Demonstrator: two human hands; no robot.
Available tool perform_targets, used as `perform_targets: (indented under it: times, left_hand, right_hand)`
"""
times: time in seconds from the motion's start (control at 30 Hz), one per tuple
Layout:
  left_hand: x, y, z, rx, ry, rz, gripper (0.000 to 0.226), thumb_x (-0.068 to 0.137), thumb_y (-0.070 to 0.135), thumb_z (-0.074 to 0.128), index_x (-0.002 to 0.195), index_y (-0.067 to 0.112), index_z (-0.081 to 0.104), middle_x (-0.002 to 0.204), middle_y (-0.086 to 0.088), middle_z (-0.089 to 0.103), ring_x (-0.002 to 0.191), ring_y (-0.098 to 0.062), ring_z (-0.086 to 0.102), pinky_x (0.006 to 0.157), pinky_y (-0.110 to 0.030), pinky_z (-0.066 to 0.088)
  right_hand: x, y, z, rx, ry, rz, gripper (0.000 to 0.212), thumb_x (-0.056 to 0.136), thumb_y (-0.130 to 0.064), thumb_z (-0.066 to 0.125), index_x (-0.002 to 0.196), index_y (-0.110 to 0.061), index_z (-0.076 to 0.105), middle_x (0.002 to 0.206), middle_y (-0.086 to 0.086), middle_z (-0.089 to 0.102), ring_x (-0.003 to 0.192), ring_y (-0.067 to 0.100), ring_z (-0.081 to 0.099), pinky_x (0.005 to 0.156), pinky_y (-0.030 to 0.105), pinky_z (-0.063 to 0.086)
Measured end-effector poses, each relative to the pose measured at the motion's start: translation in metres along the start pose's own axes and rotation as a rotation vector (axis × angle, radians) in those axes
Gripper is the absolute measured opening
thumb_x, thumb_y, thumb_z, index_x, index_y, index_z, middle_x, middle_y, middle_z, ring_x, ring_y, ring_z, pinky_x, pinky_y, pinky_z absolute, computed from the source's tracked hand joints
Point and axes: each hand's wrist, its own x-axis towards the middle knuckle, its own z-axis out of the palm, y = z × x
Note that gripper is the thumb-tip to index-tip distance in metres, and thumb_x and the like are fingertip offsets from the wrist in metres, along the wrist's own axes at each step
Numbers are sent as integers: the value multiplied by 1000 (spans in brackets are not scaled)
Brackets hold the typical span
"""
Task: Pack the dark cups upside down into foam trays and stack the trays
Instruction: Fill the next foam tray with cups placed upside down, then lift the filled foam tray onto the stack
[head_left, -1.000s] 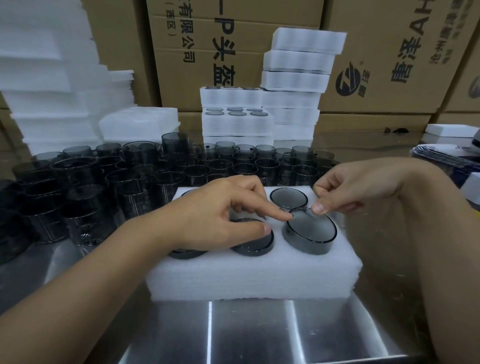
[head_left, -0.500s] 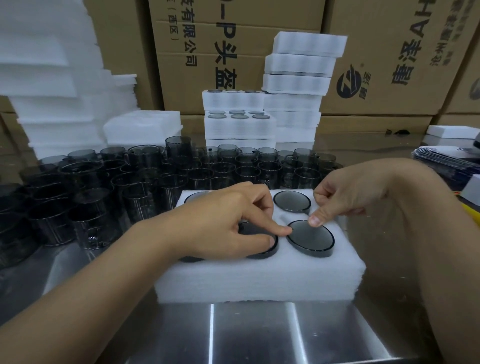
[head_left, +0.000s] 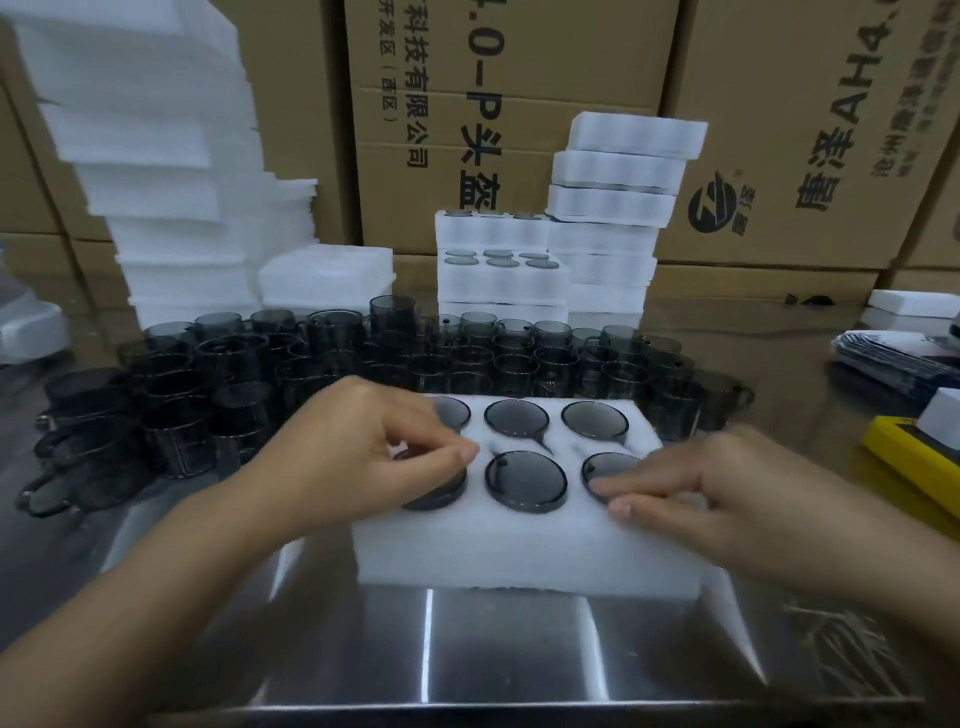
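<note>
- White foam tray (head_left: 519, 551) lies long side left-to-right on the steel desk (head_left: 509, 649), holding six dark translucent upturned cups (head_left: 525, 480).
- Left hand (head_left: 363, 457) curls round the front-left cup (head_left: 441, 496), standing proud directly beneath it.
- Right hand (head_left: 691, 488) rests flat, fingers straight, on the front-right cup (head_left: 608, 465).

Your foam tray (head_left: 519, 551) is plain white. The six packed cups (head_left: 525, 480) in it show as smoky dark grey discs, see-through, with darker rims. The loose cups (head_left: 260, 374) behind are the same tinted grey, near black where they crowd together. The stacked trays (head_left: 618, 171) and the foam sheets (head_left: 156, 156) at your left are white too. The cartons (head_left: 519, 78) are brown cardboard printed with black characters and a round black logo (head_left: 714, 205). Your worktop (head_left: 467, 649) is silver steel with bright white streaks. At your right are a yellow box (head_left: 904, 457) and a dark, near-black pile (head_left: 893, 358).
</note>
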Motion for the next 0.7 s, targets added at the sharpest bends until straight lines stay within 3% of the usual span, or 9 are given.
perform_targets:
  times: [0.07, 0.1, 0.17, 0.23, 0.3, 0.4, 0.43, 0.53, 0.7]
  left_hand:
    - [-16, 0, -3, 145, -83, -28, 33, 77, 58, 52, 85, 38, 77, 76, 22, 71, 69, 4, 65, 63, -26, 52]
    - [-23, 1, -3, 210, -80, -17, 34, 77, 59, 51, 88, 39, 76, 81, 25, 71, 71, 4, 66, 65, -26, 54]
    - [-32, 3, -1, 288, -51, 34, 38, 78, 58, 53, 93, 34, 77, 85, 23, 73, 76, 2, 67, 67, -24, 55]
    - [-34, 4, -3, 319, -70, 72, 42, 77, 57, 55, 98, 29, 77, 88, 18, 74, 78, -4, 69, 68, -23, 55]
    - [-33, 7, -6, 321, -101, 111, 41, 78, 55, 54, 97, 27, 77, 87, 17, 74, 77, -5, 68, 72, -23, 50]
    - [-31, 14, -11, 391, -153, 181, 38, 80, 56, 51, 93, 29, 75, 84, 18, 71, 73, -5, 66, 70, -21, 45]
    - [-30, 18, -15, 429, -182, 222, 37, 80, 57, 51, 93, 30, 74, 83, 19, 69, 73, -3, 64, 68, -20, 45]
    - [-29, 35, -29, 484, -273, 322, 32, 77, 58, 52, 96, 36, 66, 81, 24, 62, 72, 4, 56, 60, -13, 44]
    - [13, 52, -63, 658, -106, 378, 39, 74, 48, 47, 105, 34, 64, 76, 27, 54, 70, -1, 47, 53, -15, 35]
  right_hand:
    - [-14, -1, 18, -246, 88, -63, 32, 91, -48, 48, 117, -35, 61, 111, -19, 68, 111, 2, 57, 86, 30, 50]
    - [-18, 0, 24, -322, 167, -92, 27, 92, -42, 56, 113, -30, 67, 110, -15, 70, 114, -3, 53, 86, 31, 52]
    - [-21, -2, 26, -331, 183, -100, 37, 83, -32, 70, 120, -32, 66, 118, -16, 67, 115, -13, 39, 91, 31, 52]
    - [-21, -1, 29, -253, 110, -69, 48, 90, -29, 64, 135, -38, 51, 134, -20, 56, 129, -10, 32, 103, 33, 43]
    - [-22, -2, 27, -225, 115, -69, 46, 88, -24, 65, 132, -36, 55, 125, -15, 64, 124, 5, 50, 97, 33, 46]
    - [-30, 0, 23, -320, 267, -167, 27, 82, -21, 72, 109, -19, 72, 96, -7, 74, 92, 15, 68, 91, 22, 45]
    - [-34, 0, 20, -332, 333, -195, 22, 90, -27, 62, 106, -17, 73, 94, -9, 72, 92, 13, 67, 97, 15, 37]
    - [-37, -1, 1, -312, 434, -257, 39, 100, -37, 32, 110, -25, 68, 104, -20, 60, 106, 5, 55, 107, 6, 23]
    - [3, 6, -51, -240, 533, -305, 30, 95, -37, 46, 112, -28, 68, 105, -28, 57, 105, -12, 51, 98, 2, 31]
